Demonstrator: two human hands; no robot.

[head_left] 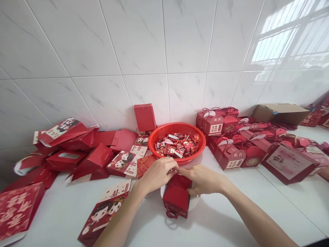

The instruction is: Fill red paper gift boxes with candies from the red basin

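Observation:
A small red gift box [176, 198] with a dark red cord handle stands on the white tabletop before me, its upper part partly covered by my fingers. My left hand [159, 173] is closed at the box's far left edge, its fingertips bent down over the rim. From the other side my right hand [206, 179] grips the far right edge, index finger stretched toward the left fingertips and thumb lower on the side. Just beyond both hands sits a red plastic basket [177, 125] holding many wrapped candies [180, 144]. What lies inside the box is hidden.
Folded red boxes [96, 159] pile up on the left, with a flat printed box [104, 216] near my left forearm. Assembled gift boxes [231, 156] stack on the right, beside an open cardboard carton [280, 111]. A tiled wall [144, 41] closes the back.

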